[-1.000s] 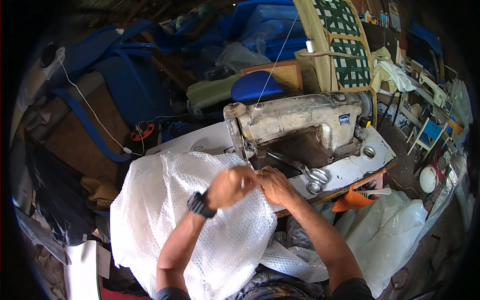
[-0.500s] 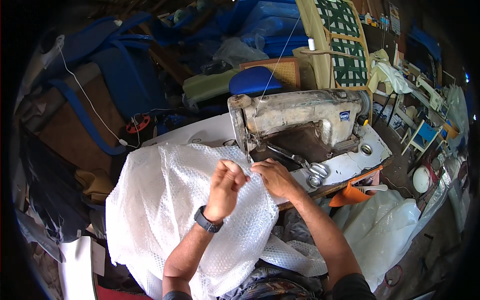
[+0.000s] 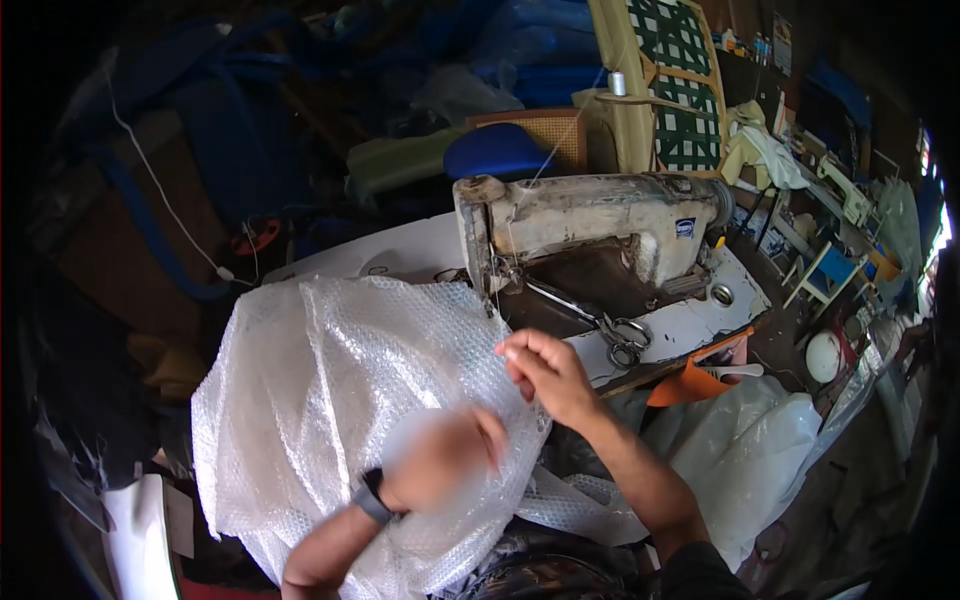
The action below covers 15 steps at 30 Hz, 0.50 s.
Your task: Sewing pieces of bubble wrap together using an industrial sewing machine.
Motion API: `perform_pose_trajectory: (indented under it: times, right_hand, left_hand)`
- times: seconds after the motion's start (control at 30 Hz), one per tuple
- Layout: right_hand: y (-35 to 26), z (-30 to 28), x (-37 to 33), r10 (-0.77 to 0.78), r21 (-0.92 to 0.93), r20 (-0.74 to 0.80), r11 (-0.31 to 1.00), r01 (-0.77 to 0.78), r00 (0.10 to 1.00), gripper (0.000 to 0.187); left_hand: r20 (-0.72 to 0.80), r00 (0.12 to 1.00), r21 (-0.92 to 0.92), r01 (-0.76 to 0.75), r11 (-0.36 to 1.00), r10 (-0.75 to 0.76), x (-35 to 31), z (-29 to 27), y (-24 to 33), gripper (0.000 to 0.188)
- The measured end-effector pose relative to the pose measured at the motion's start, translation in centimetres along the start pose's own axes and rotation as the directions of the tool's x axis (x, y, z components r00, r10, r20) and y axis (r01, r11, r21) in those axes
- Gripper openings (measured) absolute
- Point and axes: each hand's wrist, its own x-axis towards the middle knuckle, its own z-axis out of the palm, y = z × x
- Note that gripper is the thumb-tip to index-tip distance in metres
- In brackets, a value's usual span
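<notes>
A large sheet of clear bubble wrap (image 3: 270,400) hangs in folds over the left part of the sewing table and down in front of me. My right hand (image 3: 555,378) has its thumb and index finger pinched at the sheet's right edge, just below the needle area of an old, worn sewing machine (image 3: 590,215). Over the middle of the wrap is my left hand (image 3: 440,462), smeared by motion, so its fingers cannot be made out. Metal scissors (image 3: 610,335) lie on the machine bed, to the right of my right hand.
A metal ring-shaped piece (image 3: 722,294) lies on the white tabletop (image 3: 745,283). An orange pouch (image 3: 690,383) hangs at the table's front edge, above clear plastic sheeting (image 3: 740,440). A thread spool (image 3: 617,84) stands behind the machine. Upholstery frames and blue material crowd the back.
My left hand has dropped down and toward me from beside the right hand. The right hand has turned and moved slightly down at the wrap's edge. The view has shifted a little.
</notes>
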Motion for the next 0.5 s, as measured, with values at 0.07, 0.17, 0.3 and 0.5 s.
perform_pose_trajectory:
  times: [0.07,0.17,0.3,0.5]
  right_hand:
    - [0.5,1.4,-2.1,-0.094,-0.271,0.056,0.957,0.106,0.994,0.017]
    - [0.2,3.6,-3.8,-0.194,-0.527,0.266,0.791,0.311,0.944,0.012]
    - [-0.4,2.1,-3.2,-0.196,-0.639,0.429,0.625,0.449,0.882,0.008]
    - [-10.2,-1.7,3.8,-0.396,-0.819,0.472,0.135,0.558,0.788,0.028]
  left_hand:
    - [-0.385,0.893,0.124,-0.199,0.972,0.232,4.9,-3.1,0.5,0.027]
    - [-0.436,0.899,-0.042,-0.059,0.997,0.035,10.5,-4.3,1.3,0.036]
    - [-0.388,0.918,-0.013,-0.091,0.996,0.079,12.5,-5.9,-0.6,0.027]
    - [-0.400,0.845,0.466,-0.145,0.873,0.354,11.1,-2.5,-0.9,0.026]
